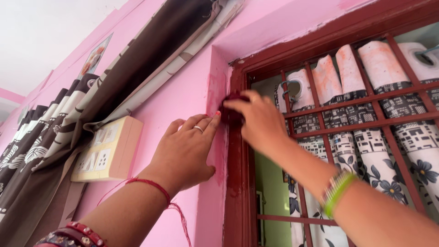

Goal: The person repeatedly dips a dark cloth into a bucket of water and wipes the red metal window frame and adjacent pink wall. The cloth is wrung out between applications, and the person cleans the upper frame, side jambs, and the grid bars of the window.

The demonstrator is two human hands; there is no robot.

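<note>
Pink wall [183,82] meets maroon window frame [238,183]: right hand [258,121] clamped on a dark rag [231,112] against the upright frame, at two o'clock from the flat, open left hand [185,153].

A small dark red wad [232,111], seemingly a cloth or sponge, is pressed against the upper part of the dark red window frame [238,174], at the seam where it meets the pink wall. It is largely covered by fingers, so its shape cannot be determined. Reddish smears mark the pink wall edge [218,151] just beside the wad.
</note>
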